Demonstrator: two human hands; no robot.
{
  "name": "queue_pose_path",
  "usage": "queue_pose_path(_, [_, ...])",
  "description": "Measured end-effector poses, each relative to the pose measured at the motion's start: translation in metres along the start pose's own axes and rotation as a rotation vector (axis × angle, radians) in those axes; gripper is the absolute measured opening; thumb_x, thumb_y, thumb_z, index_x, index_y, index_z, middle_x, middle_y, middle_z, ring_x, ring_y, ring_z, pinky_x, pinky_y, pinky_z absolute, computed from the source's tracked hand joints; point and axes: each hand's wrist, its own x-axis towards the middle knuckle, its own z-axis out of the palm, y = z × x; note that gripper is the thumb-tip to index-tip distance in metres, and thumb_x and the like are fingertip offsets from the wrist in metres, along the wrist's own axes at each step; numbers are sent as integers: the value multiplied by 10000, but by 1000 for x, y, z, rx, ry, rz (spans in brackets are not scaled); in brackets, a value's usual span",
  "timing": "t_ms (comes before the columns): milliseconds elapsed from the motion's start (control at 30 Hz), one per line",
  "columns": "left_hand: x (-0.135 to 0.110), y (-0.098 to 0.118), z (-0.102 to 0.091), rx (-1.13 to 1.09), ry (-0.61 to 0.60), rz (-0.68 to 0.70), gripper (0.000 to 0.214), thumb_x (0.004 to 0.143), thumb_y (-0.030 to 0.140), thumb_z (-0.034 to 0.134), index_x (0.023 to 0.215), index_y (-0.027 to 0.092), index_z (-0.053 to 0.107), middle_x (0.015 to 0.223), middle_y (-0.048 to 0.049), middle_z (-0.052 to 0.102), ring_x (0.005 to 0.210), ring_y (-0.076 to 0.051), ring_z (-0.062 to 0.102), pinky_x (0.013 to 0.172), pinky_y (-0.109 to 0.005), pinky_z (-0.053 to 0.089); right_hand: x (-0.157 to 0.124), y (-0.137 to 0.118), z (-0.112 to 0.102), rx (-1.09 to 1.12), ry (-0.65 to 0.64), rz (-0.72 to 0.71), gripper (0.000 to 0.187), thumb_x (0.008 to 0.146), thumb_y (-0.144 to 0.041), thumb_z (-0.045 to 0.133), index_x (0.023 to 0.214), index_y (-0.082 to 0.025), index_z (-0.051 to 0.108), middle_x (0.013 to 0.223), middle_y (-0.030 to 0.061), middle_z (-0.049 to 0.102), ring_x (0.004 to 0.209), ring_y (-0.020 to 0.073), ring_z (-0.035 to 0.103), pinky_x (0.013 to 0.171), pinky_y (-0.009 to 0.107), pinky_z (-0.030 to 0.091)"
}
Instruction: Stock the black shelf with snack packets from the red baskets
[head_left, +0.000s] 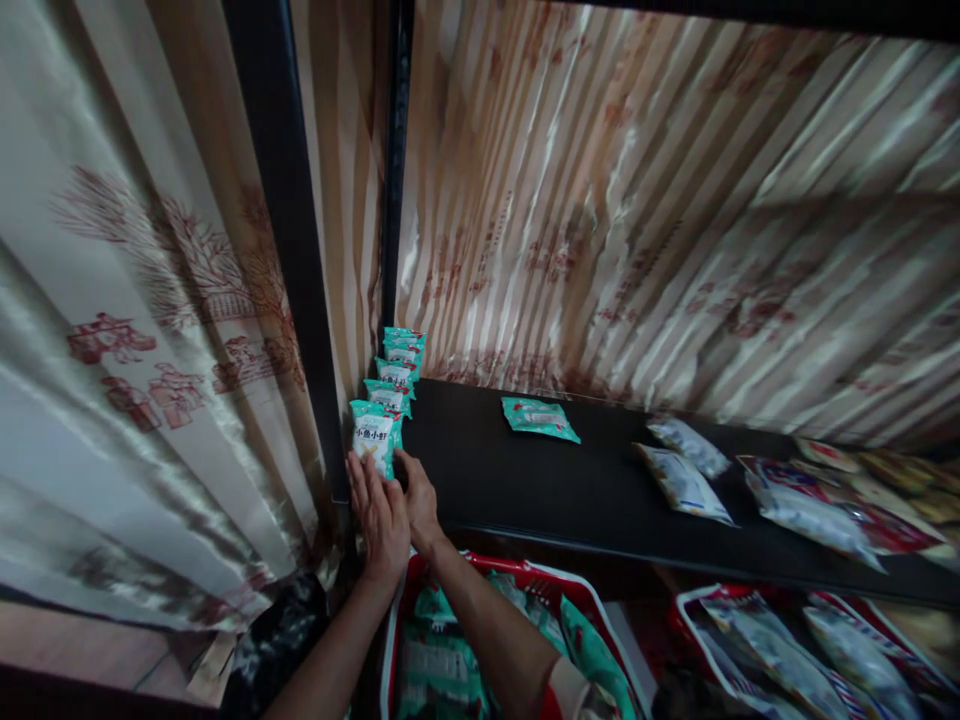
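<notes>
A row of several teal snack packets stands upright at the left end of a black shelf (pixel 570 490). Both my hands rest at the front packet (pixel 373 435). My left hand (pixel 381 520) lies flat with fingers stretched against the packet's lower edge. My right hand (pixel 417 500) touches the same packet's right side, fingers curled toward it. One teal packet (pixel 540 417) lies flat further back on the shelf.
White and red snack bags (pixel 682 482) lie on the shelf's right part. Below the shelf a red basket (pixel 585 600) holds more teal packets; another red basket (pixel 694 615) holds white bags. A black post (pixel 285 250) and patterned curtains border the left.
</notes>
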Motion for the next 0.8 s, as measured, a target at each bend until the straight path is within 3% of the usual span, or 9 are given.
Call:
queue_pose_path(200, [1,3,2,15,16,-32,532,921,353,300,1403,131,268,1517,-174,157,1403,-257,115,1129,-485,149,-3,-2,-3,89,-6,-8,367,758,-275,592,1119,-214,591,1041,58,638,922,184,617,850,306,497])
queue_pose_path(333, [0,4,2,48,38,-12,552,917,377,313,1394,101,274,1504,-210,159,1402,-278,105,1119,-498,163,2,2,-1,160,66,37,340,794,-274,528,1124,-215,585,1092,64,626,982,183,604,892,313,485])
queue_pose_path(433, [0,6,2,48,52,20,538,923,360,307,1405,127,252,1512,-195,137,1402,-279,100,1114,-509,160,13,8,-1,144,122,89,358,820,-262,471,1158,-200,573,1159,83,610,1070,197,570,971,355,438])
queue_pose_path(567, [0,10,3,37,40,22,522,927,353,305,1402,142,263,1515,-186,129,1402,-286,92,1111,-517,162,29,13,-3,49,147,56,395,808,-256,482,1183,-171,569,1258,106,561,1197,221,480,1045,399,357])
queue_pose_path(800, [0,6,6,33,46,32,526,928,352,300,1407,143,248,1511,-185,145,1401,-277,104,1117,-502,163,30,9,-4,-54,55,57,357,820,-264,483,1152,-216,605,1107,72,649,1036,223,566,942,380,432])
